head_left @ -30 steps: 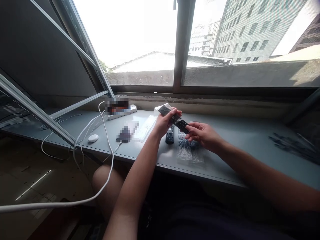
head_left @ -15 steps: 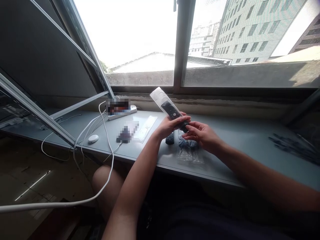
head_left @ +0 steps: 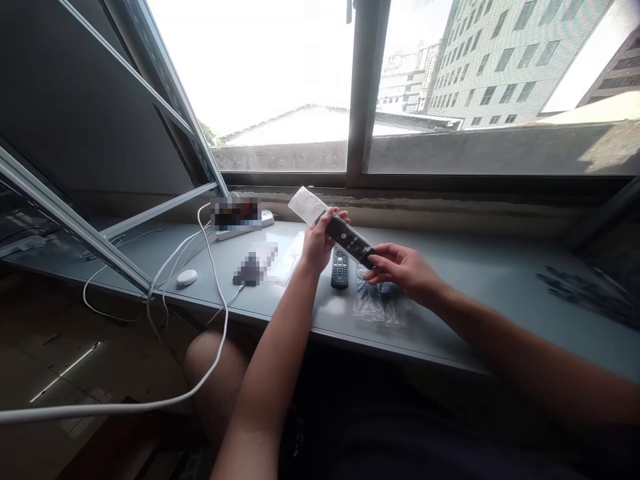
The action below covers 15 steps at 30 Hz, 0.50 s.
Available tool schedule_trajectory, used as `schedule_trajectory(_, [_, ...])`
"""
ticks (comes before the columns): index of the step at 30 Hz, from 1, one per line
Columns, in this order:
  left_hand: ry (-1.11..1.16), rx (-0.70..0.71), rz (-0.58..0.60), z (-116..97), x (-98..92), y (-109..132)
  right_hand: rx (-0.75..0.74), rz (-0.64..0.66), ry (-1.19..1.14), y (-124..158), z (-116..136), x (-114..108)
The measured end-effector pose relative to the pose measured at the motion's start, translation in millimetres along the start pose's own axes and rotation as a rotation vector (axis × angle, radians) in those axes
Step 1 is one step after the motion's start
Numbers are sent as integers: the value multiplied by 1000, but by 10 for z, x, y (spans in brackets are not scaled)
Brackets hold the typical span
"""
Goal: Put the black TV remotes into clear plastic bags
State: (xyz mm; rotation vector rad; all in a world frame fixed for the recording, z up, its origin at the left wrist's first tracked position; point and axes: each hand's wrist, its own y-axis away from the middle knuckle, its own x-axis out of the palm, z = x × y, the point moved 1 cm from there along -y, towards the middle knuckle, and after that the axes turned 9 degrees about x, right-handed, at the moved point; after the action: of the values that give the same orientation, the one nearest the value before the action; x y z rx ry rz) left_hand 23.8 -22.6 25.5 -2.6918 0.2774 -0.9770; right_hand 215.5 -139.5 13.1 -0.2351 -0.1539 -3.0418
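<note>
The left hand (head_left: 320, 243) is clamped around the upper end of a long black plastic remote control with pale markings (head_left: 354, 241). The right hand (head_left: 403, 268) pinches the lower end of the same remote between thumb and fingers. The remote is held tilted above the worktop (head_left: 480, 287), its upper end pointing away to the left, its button face towards the person.

A whitish translucent plastic sleeve (head_left: 306, 204) projects past the upper end, beyond the left hand. How far it covers the remote cannot be told with certainty.

Change noted: half a second ago the left hand gripped close beside the right; it is now at the opposite end, and the buttons between the two hands are exposed to view. The right hand's pinch has kept its place. In my judgement, this shift steadies both ends and leaves the sleeve's fit along the middle available for checking or smoothing; the loose end remains unfolded.

Below, a second black remote control with rows of small keys (head_left: 340, 272) lies on the worktop. Just beside it, under the right hand, lie clear crinkled plastic bags with dark contents (head_left: 370, 308); the contents cannot be identified.
</note>
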Motion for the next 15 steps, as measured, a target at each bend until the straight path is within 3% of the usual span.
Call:
schedule_trajectory(9, [-90,-115,119,124,72,62,-10,70,14,-14,-42,-6])
schedule_trajectory(15, [-20,-91,88,60,54,39,-35,104,88,16,11,-12])
